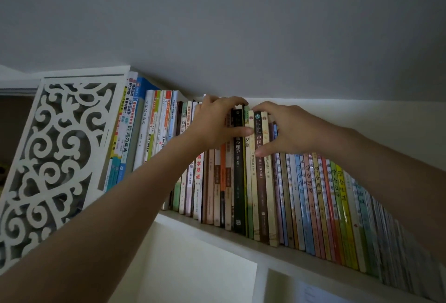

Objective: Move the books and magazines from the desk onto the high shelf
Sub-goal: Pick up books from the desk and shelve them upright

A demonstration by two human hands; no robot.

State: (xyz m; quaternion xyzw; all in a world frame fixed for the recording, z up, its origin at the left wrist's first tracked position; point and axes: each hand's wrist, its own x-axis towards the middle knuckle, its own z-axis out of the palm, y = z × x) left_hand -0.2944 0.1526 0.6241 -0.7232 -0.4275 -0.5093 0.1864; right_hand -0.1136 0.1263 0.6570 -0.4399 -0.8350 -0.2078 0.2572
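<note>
Squeezing books into the row on the high shelf [241,237]

My left hand [212,121] grips the top of the black book [239,182], fingers curled over it, thumb across the spine. My right hand [287,131] is hooked over the tan books [261,182] just beside it. Next I reckon: push them flush.

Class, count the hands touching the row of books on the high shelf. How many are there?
2: bare left hand on the dark book spine, bare right hand on the brown spine beside it.
</note>
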